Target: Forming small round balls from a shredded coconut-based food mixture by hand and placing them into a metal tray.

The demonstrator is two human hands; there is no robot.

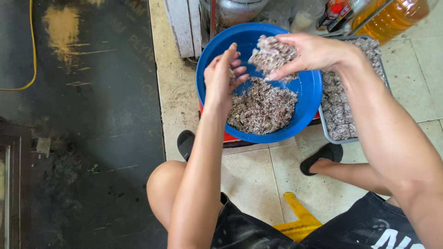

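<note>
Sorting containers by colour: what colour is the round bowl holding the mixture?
Blue round plastic bowl, head view.

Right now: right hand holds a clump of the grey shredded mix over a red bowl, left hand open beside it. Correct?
Not quite. In the head view the bowl is blue, not red. The rest holds: the right hand holds the clump over it, and the left hand is open beside it.

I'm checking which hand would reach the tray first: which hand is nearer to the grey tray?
Right. The right hand, holding a clump of mixture, hovers over the blue bowl's rim beside the tray. The left hand is over the bowl's far side, away from the tray.
</note>
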